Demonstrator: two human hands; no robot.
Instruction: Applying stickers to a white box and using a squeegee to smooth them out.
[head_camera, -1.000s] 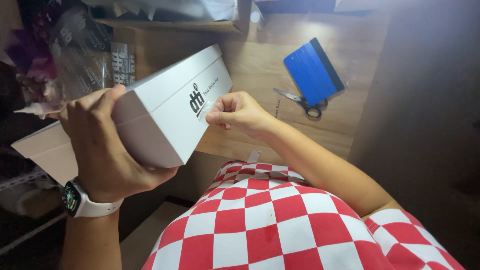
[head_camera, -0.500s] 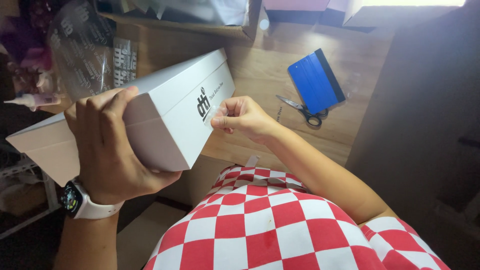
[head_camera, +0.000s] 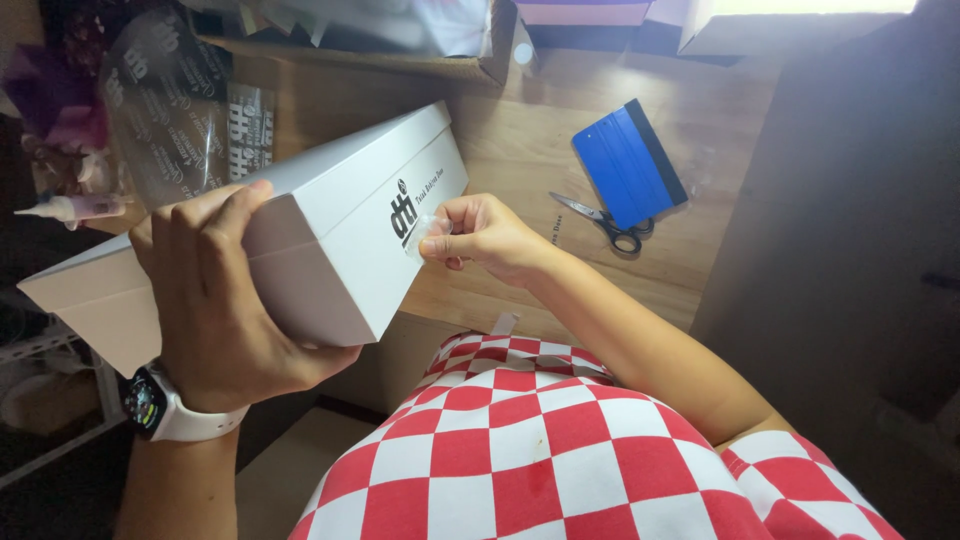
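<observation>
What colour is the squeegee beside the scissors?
Blue squeegee with a black edge strip, clearest in the head view.

box (head_camera: 330, 230) left of scissors (head_camera: 605, 222) — squeegee (head_camera: 630, 163) behind scissors | all over table (head_camera: 520, 140)

Bare tabletop (head_camera: 520, 150) lies open between box (head_camera: 340, 230) and scissors (head_camera: 605, 222).

The left hand (head_camera: 225, 300) is raised in front of the torso, fingers spread and wrapped over an edge, thumb underneath, in a firm closed grip. The left wrist is upright, forearm rising from the lower frame. The right hand (head_camera: 480, 238) is extended forward, forearm angled across the body, thumb and forefinger pinched together, remaining fingers curled.
</observation>
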